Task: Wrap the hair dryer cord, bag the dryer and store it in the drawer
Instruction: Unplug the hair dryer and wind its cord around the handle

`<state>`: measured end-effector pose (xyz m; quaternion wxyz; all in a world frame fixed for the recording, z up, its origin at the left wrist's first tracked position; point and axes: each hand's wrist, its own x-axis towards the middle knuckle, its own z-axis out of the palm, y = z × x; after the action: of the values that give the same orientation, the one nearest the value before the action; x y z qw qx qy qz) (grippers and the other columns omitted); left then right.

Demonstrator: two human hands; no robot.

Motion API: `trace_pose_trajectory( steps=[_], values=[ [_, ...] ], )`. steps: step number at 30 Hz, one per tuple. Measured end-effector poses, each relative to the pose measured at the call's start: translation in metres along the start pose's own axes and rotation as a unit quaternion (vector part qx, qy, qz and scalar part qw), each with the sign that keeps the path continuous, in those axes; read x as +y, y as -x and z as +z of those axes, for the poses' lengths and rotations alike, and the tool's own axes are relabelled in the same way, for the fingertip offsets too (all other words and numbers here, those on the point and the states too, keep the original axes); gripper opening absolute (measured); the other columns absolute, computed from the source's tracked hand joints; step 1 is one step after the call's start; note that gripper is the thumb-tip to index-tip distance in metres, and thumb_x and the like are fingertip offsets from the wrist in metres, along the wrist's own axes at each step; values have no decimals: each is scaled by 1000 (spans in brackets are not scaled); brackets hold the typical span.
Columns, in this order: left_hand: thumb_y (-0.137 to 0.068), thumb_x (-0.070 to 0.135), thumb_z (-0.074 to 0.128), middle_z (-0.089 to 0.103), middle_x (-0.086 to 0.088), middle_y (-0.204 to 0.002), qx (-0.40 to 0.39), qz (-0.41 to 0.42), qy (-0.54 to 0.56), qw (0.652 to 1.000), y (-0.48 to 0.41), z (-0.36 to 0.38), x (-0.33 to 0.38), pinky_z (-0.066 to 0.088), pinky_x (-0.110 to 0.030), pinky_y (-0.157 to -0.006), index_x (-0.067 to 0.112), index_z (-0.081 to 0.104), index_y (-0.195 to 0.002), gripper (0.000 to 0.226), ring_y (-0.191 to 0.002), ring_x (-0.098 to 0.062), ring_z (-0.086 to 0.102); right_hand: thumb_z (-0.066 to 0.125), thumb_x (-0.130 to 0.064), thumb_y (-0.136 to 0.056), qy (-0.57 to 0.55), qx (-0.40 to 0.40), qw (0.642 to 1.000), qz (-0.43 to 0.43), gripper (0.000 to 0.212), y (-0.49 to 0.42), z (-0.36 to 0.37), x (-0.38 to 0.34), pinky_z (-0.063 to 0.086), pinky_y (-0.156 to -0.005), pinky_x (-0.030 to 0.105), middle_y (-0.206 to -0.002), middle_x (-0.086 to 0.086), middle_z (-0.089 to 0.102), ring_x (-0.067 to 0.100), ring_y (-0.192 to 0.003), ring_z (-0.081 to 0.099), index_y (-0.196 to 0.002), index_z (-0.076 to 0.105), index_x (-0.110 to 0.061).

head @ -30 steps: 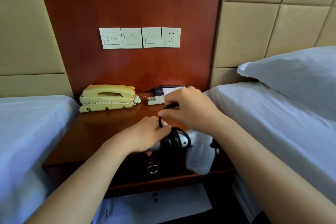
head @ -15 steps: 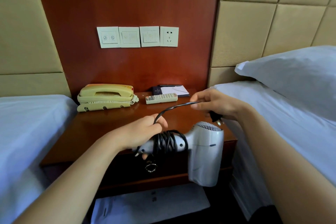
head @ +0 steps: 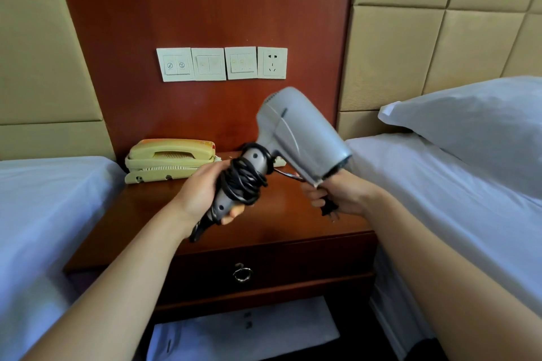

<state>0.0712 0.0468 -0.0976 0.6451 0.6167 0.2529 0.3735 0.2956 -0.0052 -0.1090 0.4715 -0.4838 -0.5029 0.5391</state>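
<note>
**Silver dryer held up, cord mostly wound**

While the left hand (head: 202, 193) gripped the handle, the grey hair dryer (head: 296, 135) was tilted above the tabletop (head: 287, 223), nozzle aimed down-right. Black cord (head: 243, 182) sat bunched in messy loops round the handle. Right hand (head: 343, 193) was closed on the plug (head: 328, 209), drawer (head: 264, 267) shut below.

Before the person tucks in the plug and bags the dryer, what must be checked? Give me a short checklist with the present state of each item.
1. Black cord coiled on the handle of the grey plastic hair dryer: ok.
2. Left hand grips the handle: ok.
3. Black plug held in the right hand: ok.
4. Plug end secured in the coil: not ok, a short tail is loose.
5. Wooden nightstand drawer open: not ok, shut.
6. Storage bag ready: cannot tell.
</note>
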Motion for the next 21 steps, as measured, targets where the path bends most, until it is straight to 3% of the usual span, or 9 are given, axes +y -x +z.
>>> trace_pose_trajectory(
  steps=[3, 5, 9, 13, 15, 17, 18, 19, 21],
  values=[
    [-101, 21, 24, 54, -24, -61, 69, 9, 1, 998, -5, -5, -4, 32, -19, -31, -5, 54, -76, 47, -32, -20, 41, 37, -11, -100, 104, 11, 994, -26, 25, 0, 17, -4, 28, -43, 17, -57, -4, 40, 5, -45, 29, -80, 50, -6],
    [-101, 20, 24, 55, -24, -59, 104, 2, 8, 995, -8, -7, -6, 32, -18, -31, -5, 55, -78, 46, -32, -20, 42, 38, -14, -100, 223, 34, 972, -62, 23, 0, 28, -2, 30, -44, 18, -61, -2, 41, 7, -48, 32, -83, 51, -5],
    [-98, 20, 27, 58, -20, -52, 167, -24, 46, 985, -11, -8, -7, 33, -17, -31, -5, 57, -80, 43, -30, -19, 44, 45, -14, -95, 462, 113, 858, -192, 19, 3, 58, -4, 32, -50, 17, -60, -9, 46, 7, -53, 42, -78, 51, -15],
    [-95, 17, 25, 60, -17, -52, 226, -50, 60, 971, -14, -6, -10, 33, -19, -32, -4, 57, -87, 39, -31, -18, 45, 44, -17, -95, 553, 129, 798, -201, 8, 2, 75, -4, 39, -64, 35, -79, 7, 55, 33, -77, 52, -91, 51, -14],
    [-94, 20, 25, 61, -17, -57, 242, -66, 67, 966, -17, -6, -11, 34, -19, -32, -4, 60, -92, 42, -32, -18, 46, 42, -14, -94, 580, 143, 774, -209, 15, 3, 82, 0, 47, -70, 42, -93, 13, 61, 39, -85, 56, -105, 52, -12],
    [-93, 25, 26, 60, -15, -59, 245, -77, 81, 963, -19, -5, -12, 35, -18, -32, -4, 61, -95, 45, -32, -16, 47, 41, -8, -92, 571, 137, 771, -246, 27, 6, 90, 2, 49, -69, 43, -95, 9, 63, 35, -81, 57, -116, 52, -15],
    [-94, 27, 27, 59, -13, -59, 247, -80, 86, 962, -19, -3, -12, 35, -18, -32, -2, 60, -95, 44, -31, -16, 47, 41, -7, -92, 549, 128, 782, -264, 26, 7, 92, 4, 48, -65, 37, -87, 1, 62, 25, -74, 57, -114, 53, -15],
    [-95, 28, 28, 58, -11, -57, 251, -82, 85, 961, -19, -1, -12, 36, -18, -33, 1, 58, -94, 40, -31, -15, 47, 43, -7, -92, 523, 120, 798, -274, 21, 7, 93, 5, 44, -60, 29, -77, -10, 58, 11, -65, 54, -107, 55, -14],
    [-97, 28, 30, 59, -7, -52, 257, -79, 69, 961, -19, 3, -11, 39, -23, -39, 5, 56, -96, 34, -33, -14, 50, 47, -16, -94, 460, 111, 840, -266, 12, 7, 93, 4, 37, -54, 20, -60, -17, 51, 4, -55, 49, -89, 58, -16]
  ],
)
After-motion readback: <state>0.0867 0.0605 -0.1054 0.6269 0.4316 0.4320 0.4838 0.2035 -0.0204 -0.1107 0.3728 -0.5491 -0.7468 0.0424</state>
